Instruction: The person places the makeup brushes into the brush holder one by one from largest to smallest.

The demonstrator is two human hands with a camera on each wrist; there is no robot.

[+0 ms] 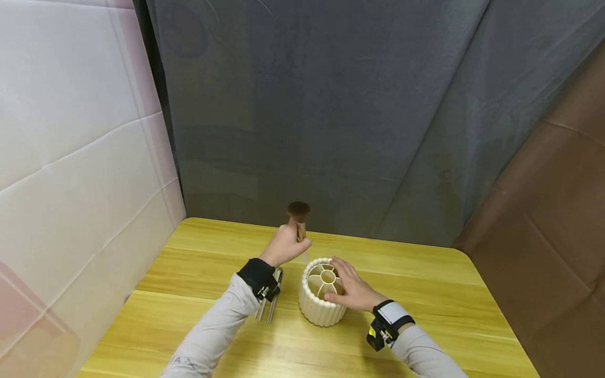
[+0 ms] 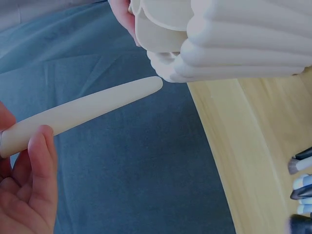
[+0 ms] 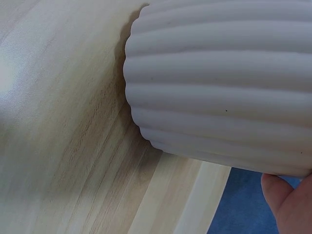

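Sleeves and wrist-mounted cameras sit closest to the head camera, at the bottom edge. Left hand (image 1: 283, 244) is clenched round a makeup brush (image 1: 299, 214), held upright with the dark bristle head on top, above and just behind the holder (image 1: 322, 294). In the left wrist view the brush's cream tapered handle (image 2: 87, 114) is seen pinched between fingers (image 2: 41, 165), its tip close to the holder's rim but not inside. Right hand (image 1: 352, 289) is laid against the holder's right side and rim, fingers curved round it, steadying it on the wooden table (image 1: 425, 304).

Progress, as judged: brush is lifted and lined up, not yet inserted. All compartments visible in the head view look empty. More brushes (image 2: 302, 183) are seen lying on the table left of the holder, under the left wrist, so most of the loading appears undone.

Holder: cream, round, vertically ribbed wall (image 3: 219, 92), beaded rim, central ring with spoke dividers forming wedge slots. It is standing upright, mid-table, near the front.
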